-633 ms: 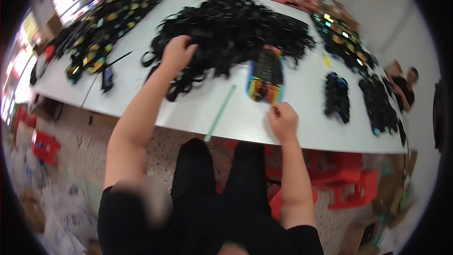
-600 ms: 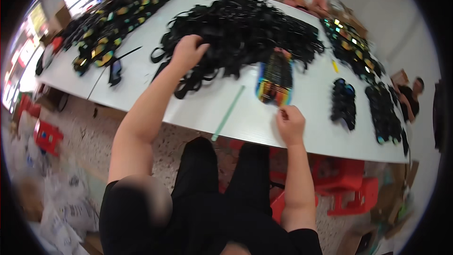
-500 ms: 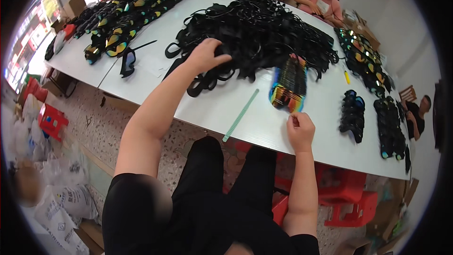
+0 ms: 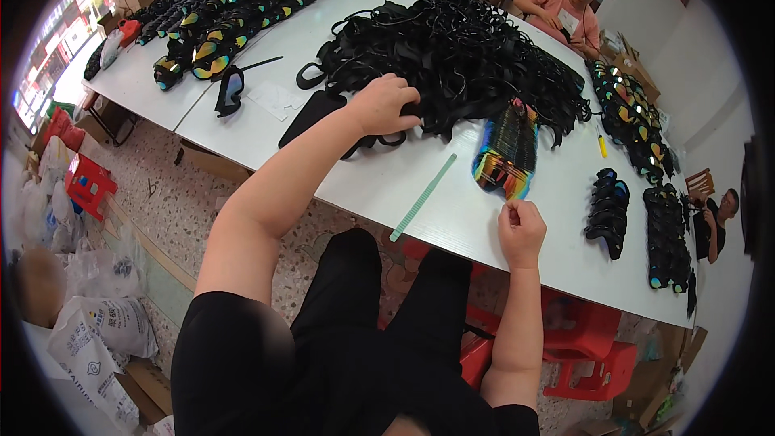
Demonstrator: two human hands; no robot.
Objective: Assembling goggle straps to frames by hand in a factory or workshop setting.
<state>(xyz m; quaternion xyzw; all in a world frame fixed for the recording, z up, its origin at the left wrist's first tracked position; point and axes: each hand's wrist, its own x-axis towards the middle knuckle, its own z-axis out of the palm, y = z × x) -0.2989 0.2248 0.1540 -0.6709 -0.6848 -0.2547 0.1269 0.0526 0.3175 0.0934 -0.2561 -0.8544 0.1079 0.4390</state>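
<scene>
- White table [image 4: 379,186] is running from upper left to lower right of the frame; its near edge sits just above the person's lap.
- Pile of black goggle straps and frames [image 4: 460,56] is filling the upper centre. It is a tangled mass, so drawing one piece out slowly is likely mattering more than speed.
- Left hand [image 4: 386,105] is reaching to the pile's near edge at centre frame, fingers curling down onto a black strap piece [image 4: 379,141]. Whether it is truly pinching it, cannot tell. Judgement: taking an outermost loop is avoiding dragging neighbours.
- Stack of mirrored rainbow lenses [image 4: 507,149] is lying right of centre, touching the pile's fringe; better left undisturbed.
- Right hand [image 4: 521,230] is resting closed in a loose fist on the table at lower right of centre; anything inside it is not showing.
- Pale green strip [image 4: 422,198] is lying diagonally between the hands, untouched.
</scene>
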